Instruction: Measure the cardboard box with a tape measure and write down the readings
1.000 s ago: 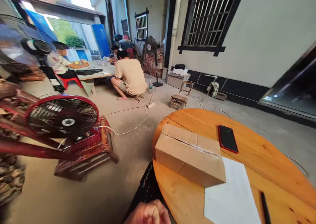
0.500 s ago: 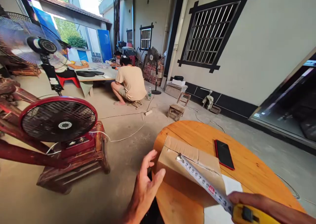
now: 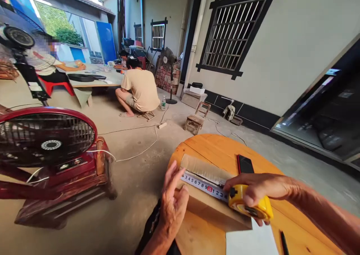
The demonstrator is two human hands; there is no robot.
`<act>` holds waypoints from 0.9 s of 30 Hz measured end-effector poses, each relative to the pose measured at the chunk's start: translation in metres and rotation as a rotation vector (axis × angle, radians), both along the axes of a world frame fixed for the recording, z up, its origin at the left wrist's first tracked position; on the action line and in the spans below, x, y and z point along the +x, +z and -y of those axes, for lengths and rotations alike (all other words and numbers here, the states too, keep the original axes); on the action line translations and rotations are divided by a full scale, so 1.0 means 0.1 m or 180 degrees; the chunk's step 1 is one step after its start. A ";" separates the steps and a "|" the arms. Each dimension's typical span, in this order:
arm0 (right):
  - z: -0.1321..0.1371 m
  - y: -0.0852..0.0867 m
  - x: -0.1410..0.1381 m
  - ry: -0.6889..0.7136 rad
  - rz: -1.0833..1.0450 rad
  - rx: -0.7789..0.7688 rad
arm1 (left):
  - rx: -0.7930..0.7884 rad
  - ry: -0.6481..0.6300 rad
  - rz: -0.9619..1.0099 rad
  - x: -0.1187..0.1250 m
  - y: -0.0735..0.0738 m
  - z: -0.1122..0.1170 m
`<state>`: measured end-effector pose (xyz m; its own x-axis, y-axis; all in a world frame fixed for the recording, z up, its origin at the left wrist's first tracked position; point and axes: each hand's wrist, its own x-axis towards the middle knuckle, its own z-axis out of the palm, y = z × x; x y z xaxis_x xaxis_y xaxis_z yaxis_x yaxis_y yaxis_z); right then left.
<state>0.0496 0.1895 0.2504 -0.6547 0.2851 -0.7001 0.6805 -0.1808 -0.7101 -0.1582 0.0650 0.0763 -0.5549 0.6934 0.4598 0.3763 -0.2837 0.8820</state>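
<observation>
A cardboard box point(image 3: 208, 206) with a raised flap edge lies on a round wooden table point(image 3: 208, 144). Along its top runs the numbered blade of a yellow tape measure point(image 3: 254, 206). My right hand point(image 3: 253, 189) is closed around the tape measure's case, near the right end of the box. At the box's left end, my left hand point(image 3: 174, 202) has its fingers and thumb on the blade's end, pinching it against the edge; the blade's tip is hidden under them. White paper point(image 3: 250, 240) lies partly beneath the box.
Beyond the box is a phone point(image 3: 245, 164) in a red case; a black pen point(image 3: 284, 243) lies near the right forearm. A red fan point(image 3: 50, 146) stands at left on a wooden seat. A person point(image 3: 139, 86) squats at a low table point(image 3: 101, 82) farther back.
The tape's blade has come down flat along the box top. My left hand has moved onto its end, and my right hand has shifted left and up with the case.
</observation>
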 end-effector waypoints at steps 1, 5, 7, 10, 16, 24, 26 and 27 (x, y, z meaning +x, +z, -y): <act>-0.02 0.02 0.03 0.0029 0.0041 -0.0041 | 0.0003 0.0082 -0.0051 0.00 0.01 -0.01; -0.05 0.09 0.29 0.0049 -0.0016 -0.0109 | -0.0096 0.0264 -0.0075 -0.01 0.04 -0.04; -0.05 0.09 0.50 -0.0033 -0.0180 -0.0058 | -0.0212 0.0262 -0.0060 -0.02 0.05 -0.03; -0.04 0.03 0.80 -0.0130 -0.0326 -0.0072 | -0.0378 0.0174 -0.0094 -0.05 0.06 0.01; 0.00 -0.20 0.98 -0.0126 -0.0401 -0.0235 | -0.0411 0.0256 -0.0238 -0.10 0.04 0.03; 0.04 -0.14 0.98 -0.0294 -0.0366 -0.0089 | -0.0305 0.0396 0.0026 0.03 0.10 0.02; 0.17 -0.14 1.03 -0.0579 -0.0582 0.0020 | -0.0207 0.0346 0.0045 0.02 0.07 0.03; 0.27 -0.16 1.07 -0.0801 -0.0718 0.0051 | -0.0199 0.0239 -0.0034 0.00 0.05 0.04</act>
<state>0.1563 0.1629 0.2340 -0.7003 0.4673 -0.5397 0.4414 -0.3107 -0.8418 -0.1586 0.0611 0.0809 -0.6017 0.6775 0.4230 0.4040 -0.1987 0.8929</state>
